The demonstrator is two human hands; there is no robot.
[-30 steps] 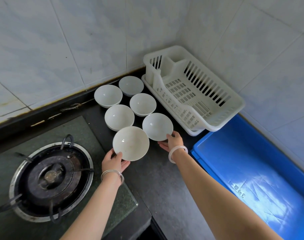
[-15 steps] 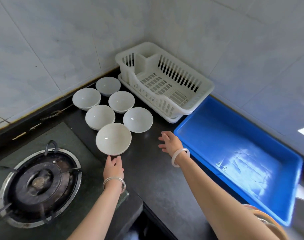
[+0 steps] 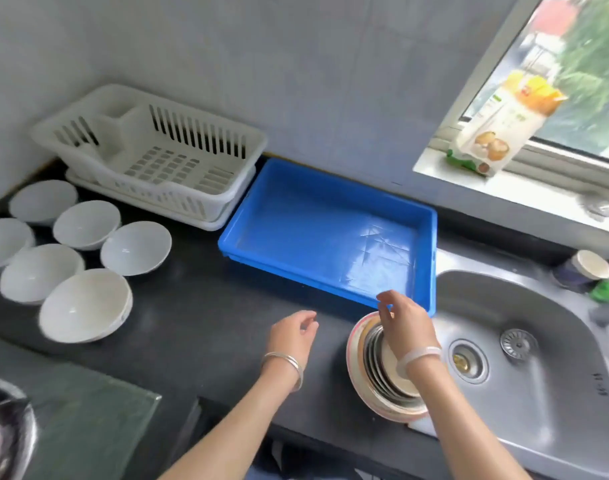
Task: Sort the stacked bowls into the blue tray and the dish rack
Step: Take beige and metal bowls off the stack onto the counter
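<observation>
Stack of nested bowls [image 3: 377, 370] sat under your right hand [image 3: 407, 328], fingers loose and empty, left hand [image 3: 292, 336] likewise; you likely needed to brace the outer bowl [image 3: 354, 372] and lift one.

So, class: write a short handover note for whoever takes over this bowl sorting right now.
Left hand: free, fingers loosely curled above the counter.
Right hand: over the stacked bowls beside the sink; grip unclear.
Blue tray and dish rack hold nothing.
Six white bowls sit singly on the counter.
Done: nothing sorted.
To do: move the whole stack into tray and rack.
</observation>
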